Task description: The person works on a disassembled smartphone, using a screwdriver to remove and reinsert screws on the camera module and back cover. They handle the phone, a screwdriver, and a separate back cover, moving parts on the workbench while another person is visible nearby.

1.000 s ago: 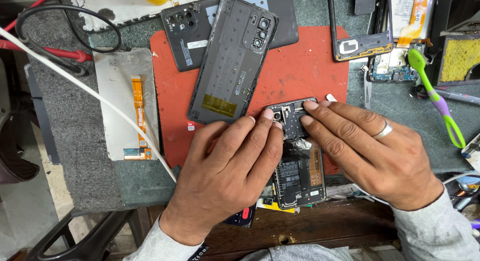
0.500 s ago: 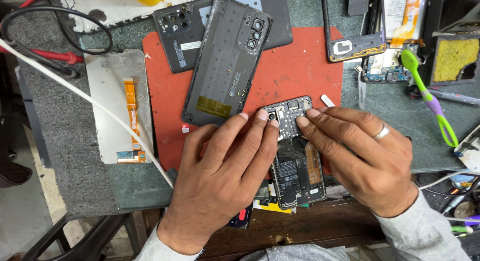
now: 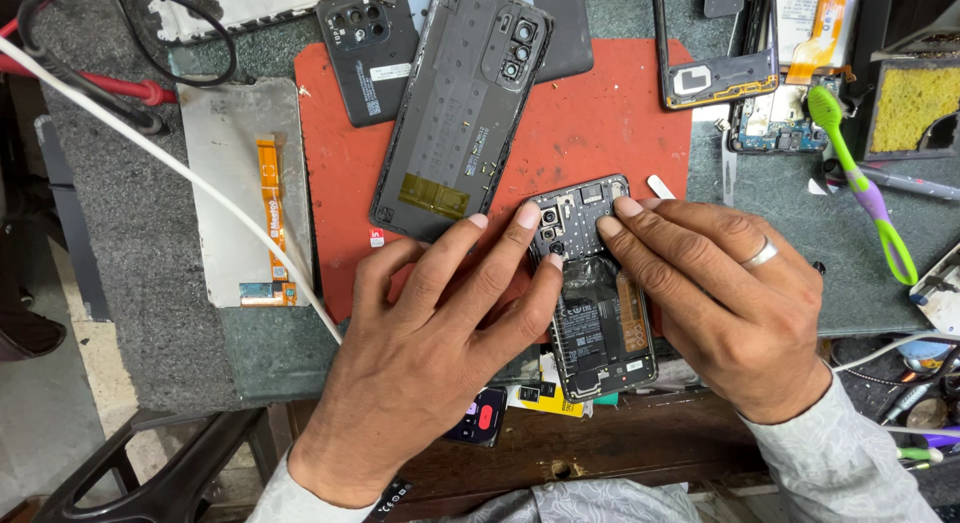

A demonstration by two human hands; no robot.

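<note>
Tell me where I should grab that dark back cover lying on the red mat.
Probably the back cover by its long side edges near the lower end, coming from above: it lies flat on the red mat, thin, and its upper end overlaps another cover.

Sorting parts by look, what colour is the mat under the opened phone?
Orange-red mat, seen in the head view.

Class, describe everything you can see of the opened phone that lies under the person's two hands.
The opened phone lies flat, back cover off, part on the red mat, its lower end over the wooden bench edge. Its insides show: a black plate with camera lenses at the top, a dark battery with an orange strip below. The left hand and right hand press fingertips on the upper plate from both sides. A loose dark back cover lies apart, up-left.
</note>
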